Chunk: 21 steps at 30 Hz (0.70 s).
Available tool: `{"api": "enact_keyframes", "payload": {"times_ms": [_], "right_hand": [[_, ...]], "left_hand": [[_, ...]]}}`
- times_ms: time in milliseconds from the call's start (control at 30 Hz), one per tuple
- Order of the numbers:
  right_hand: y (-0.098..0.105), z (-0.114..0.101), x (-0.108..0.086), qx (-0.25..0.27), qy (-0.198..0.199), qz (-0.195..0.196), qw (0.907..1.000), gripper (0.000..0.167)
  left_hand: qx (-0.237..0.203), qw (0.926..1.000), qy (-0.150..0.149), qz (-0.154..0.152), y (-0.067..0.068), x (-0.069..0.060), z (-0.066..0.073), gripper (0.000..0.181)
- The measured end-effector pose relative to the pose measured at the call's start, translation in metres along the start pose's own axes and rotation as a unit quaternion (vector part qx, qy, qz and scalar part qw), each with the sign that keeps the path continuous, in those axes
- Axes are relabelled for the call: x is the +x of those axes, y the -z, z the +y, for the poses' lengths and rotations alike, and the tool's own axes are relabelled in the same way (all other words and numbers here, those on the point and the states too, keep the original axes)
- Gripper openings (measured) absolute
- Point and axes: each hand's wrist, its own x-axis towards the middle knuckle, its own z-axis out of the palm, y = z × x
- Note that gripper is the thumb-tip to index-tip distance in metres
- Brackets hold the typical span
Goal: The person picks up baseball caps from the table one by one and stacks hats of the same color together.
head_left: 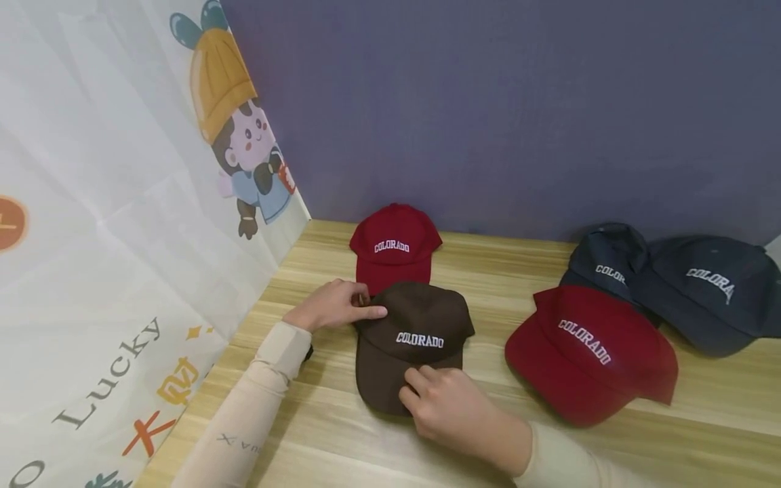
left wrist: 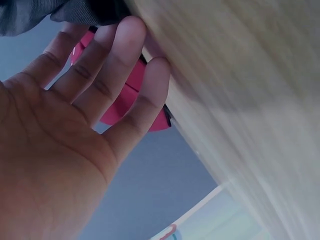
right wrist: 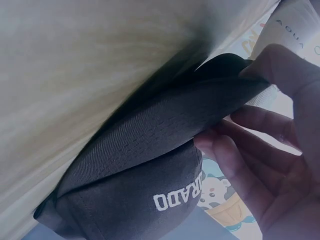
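A brown baseball cap (head_left: 421, 318) with white COLORADO lettering sits on the table, its brim toward the front. At its brim my right hand (head_left: 448, 407) pinches the edge between thumb and fingers, seen closer in the right wrist view. My left hand (head_left: 342, 303) touches the left side of the crown, thumb laid against the fabric. The left wrist view shows its fingers (left wrist: 107, 80) loosely bent at the cap's dark edge; its thumb is hidden there. Directly behind stands a red cap (head_left: 393, 237), the front of its brim partly covered by the brown one.
To the right lies another red cap (head_left: 592, 352), overlapping two dark navy caps (head_left: 610, 254) near the back. A blue-grey panel (head_left: 488, 115) rises behind the wooden table (head_left: 488, 447). A white printed sheet (head_left: 110, 169) borders the left side.
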Motion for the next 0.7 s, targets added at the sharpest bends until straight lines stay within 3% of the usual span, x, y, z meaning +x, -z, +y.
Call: {"api": "enact_keyframes", "payload": {"times_ms": [200, 433, 700], "right_hand": [[0.0, -0.004, 0.003, -0.012, 0.005, 0.017, 0.9998, 0.019], [0.0, -0.012, 0.011, -0.041, 0.015, 0.019, 0.9988, 0.019], [0.0, -0.014, 0.01, -0.054, 0.003, 0.005, 0.9985, 0.016]], "left_hand": [[-0.002, 1.0, -0.006, -0.005, 0.006, -0.002, -0.001, 0.052], [0.0, 0.9997, -0.022, 0.007, 0.019, -0.011, 0.004, 0.044], [0.024, 0.9972, -0.07, 0.012, 0.034, -0.012, 0.038, 0.036]]}}
